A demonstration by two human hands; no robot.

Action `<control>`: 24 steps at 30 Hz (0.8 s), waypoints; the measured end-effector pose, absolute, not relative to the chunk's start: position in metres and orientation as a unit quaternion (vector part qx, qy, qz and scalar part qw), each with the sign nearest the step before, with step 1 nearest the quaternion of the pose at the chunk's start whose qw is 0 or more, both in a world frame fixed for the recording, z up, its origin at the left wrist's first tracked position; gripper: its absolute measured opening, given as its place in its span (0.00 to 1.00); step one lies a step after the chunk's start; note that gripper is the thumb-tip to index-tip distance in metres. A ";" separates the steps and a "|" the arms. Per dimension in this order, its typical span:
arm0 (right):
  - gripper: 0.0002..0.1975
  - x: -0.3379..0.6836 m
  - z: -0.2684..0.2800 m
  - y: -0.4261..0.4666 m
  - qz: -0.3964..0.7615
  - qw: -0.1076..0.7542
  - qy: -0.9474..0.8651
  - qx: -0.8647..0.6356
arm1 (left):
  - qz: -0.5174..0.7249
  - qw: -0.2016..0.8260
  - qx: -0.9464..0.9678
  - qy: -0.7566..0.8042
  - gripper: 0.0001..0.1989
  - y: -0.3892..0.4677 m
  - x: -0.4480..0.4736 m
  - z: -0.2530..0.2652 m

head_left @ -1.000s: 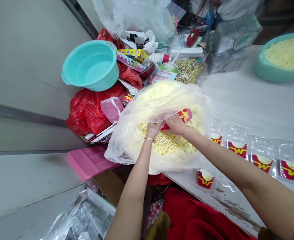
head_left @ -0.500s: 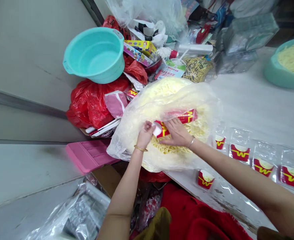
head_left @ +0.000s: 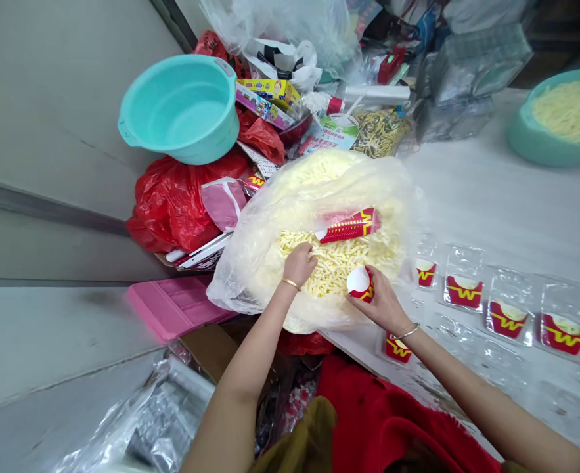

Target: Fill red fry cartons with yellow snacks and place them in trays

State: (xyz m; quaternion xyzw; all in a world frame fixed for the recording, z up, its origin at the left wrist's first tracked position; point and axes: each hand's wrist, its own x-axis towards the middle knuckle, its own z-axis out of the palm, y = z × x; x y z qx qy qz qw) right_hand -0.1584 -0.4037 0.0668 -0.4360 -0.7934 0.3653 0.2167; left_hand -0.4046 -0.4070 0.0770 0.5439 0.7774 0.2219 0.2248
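Observation:
My right hand (head_left: 382,303) grips a small red fries carton (head_left: 364,286) with a yellow zigzag mark; its white inside faces up. Close by, my left hand (head_left: 300,264) is closed at the edge of a heap of pale yellow fry-shaped pieces (head_left: 332,269), with a few pieces at its fingertips. The heap fills a big clear plastic bag (head_left: 250,263) lying open on the table. On top of the pieces rests a stack of nested red cartons (head_left: 349,226), partly under the bag's film.
Clear packs with red cartons (head_left: 464,290) lie in a row on the white table (head_left: 471,190). A turquoise basin (head_left: 178,112) sits on red bags (head_left: 171,203) at left; another basin (head_left: 531,141) at right holds pale strips. A pink tray (head_left: 171,305) is at lower left.
My right hand has drawn away from the stack towards the lower right with one carton. My left hand has moved from the carton down to the pale pieces.

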 end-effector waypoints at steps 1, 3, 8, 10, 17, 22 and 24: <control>0.39 -0.161 0.068 -0.402 0.365 0.221 -0.791 -0.438 | 0.290 0.271 0.502 0.769 0.02 -0.410 -0.405 0.080; 0.40 -0.169 0.069 -0.400 0.362 0.220 -0.797 -0.430 | 0.408 0.369 0.406 0.729 0.05 -0.418 -0.404 0.090; 0.38 -0.199 0.070 -0.401 0.355 0.224 -0.819 -0.392 | 0.531 0.529 0.232 0.620 0.12 -0.431 -0.386 0.118; 0.38 -0.211 0.072 -0.403 0.359 0.234 -0.819 -0.381 | 0.537 0.543 0.212 0.610 0.12 -0.434 -0.377 0.121; 0.33 -0.219 0.084 -0.403 0.374 0.258 -0.801 -0.390 | 0.378 0.337 0.472 0.722 0.05 -0.444 -0.363 0.116; 0.34 -0.210 0.083 -0.398 0.346 0.245 -0.820 -0.383 | 0.331 0.309 0.511 0.731 0.05 -0.444 -0.367 0.122; 0.34 -0.208 0.083 -0.398 0.338 0.241 -0.829 -0.375 | 0.316 0.316 0.522 0.727 0.07 -0.443 -0.364 0.125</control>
